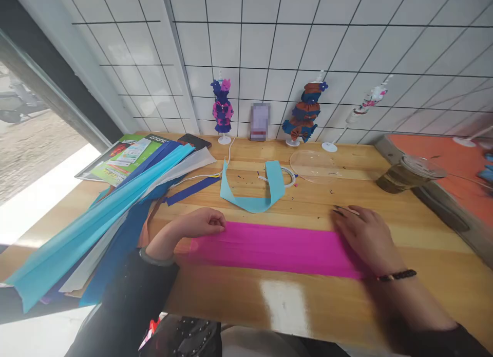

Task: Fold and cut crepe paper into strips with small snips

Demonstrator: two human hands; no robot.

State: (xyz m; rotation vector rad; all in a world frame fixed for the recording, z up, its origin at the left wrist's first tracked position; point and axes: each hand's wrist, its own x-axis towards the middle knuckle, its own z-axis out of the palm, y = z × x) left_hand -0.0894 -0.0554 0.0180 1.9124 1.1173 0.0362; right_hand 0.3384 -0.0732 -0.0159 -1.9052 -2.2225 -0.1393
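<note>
A long magenta crepe paper strip (277, 249) lies flat across the table in front of me. My left hand (200, 226) is closed, its curled fingertips on the strip's upper edge near the left end. Over the strip's right end rests my right hand (364, 236), fingers bent. A slim, dark-tipped tool (342, 210) pokes out from those fingers; its kind is hard to make out. Beyond the strip, a light blue paper strip (254, 204) stands curved in a U, beside a white tape roll (288, 177).
Coloured paper sheets (115, 208) are piled at the left over a green packet (131, 154). Paper-decorated stands (222, 108) and a phone (260, 123) line the tiled wall. A clear plastic lid (314, 167) and a drink cup (404, 174) sit to the right.
</note>
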